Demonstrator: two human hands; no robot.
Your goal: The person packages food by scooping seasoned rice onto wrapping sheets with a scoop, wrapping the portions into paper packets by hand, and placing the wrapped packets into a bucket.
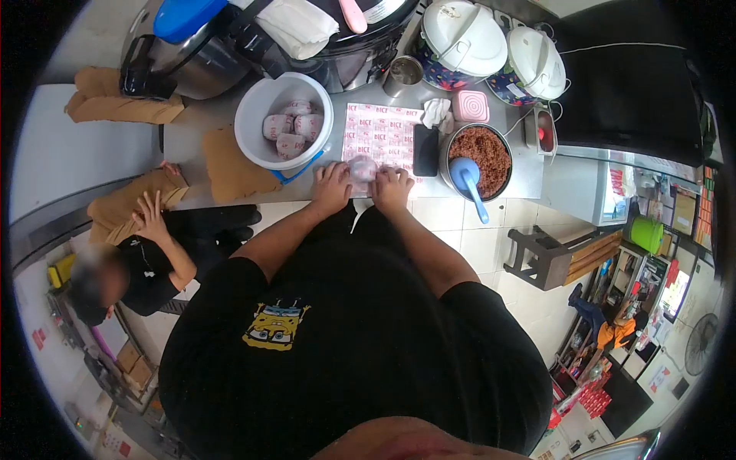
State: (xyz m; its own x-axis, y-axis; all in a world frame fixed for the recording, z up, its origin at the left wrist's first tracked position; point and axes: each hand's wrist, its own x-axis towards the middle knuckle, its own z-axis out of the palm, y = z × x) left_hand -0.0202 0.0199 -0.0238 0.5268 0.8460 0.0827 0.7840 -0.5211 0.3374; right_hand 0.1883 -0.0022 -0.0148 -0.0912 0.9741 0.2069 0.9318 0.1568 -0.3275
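A sheet of wrapping paper (383, 126) with pink print lies on the metal counter in front of me. On its near part sits a small round bundle (363, 168), pale and shiny like clear plastic; its contents are hard to make out. My left hand (332, 188) is at the paper's near left corner, fingers curled beside the bundle. My right hand (392, 188) has its fingers bent on the near edge, just right of the bundle. Both hands appear to grip the paper. A white bucket (247, 115) on the left holds several paper-wrapped packets (290, 146).
Right of the paper lie a dark phone (425, 151) and a pot of reddish-brown rice (491, 149) with a blue ladle (465, 175). Behind stand a metal cup (403, 75), lidded floral pots (464, 38) and large cookers (184, 65). Another person (146, 261) sits at left.
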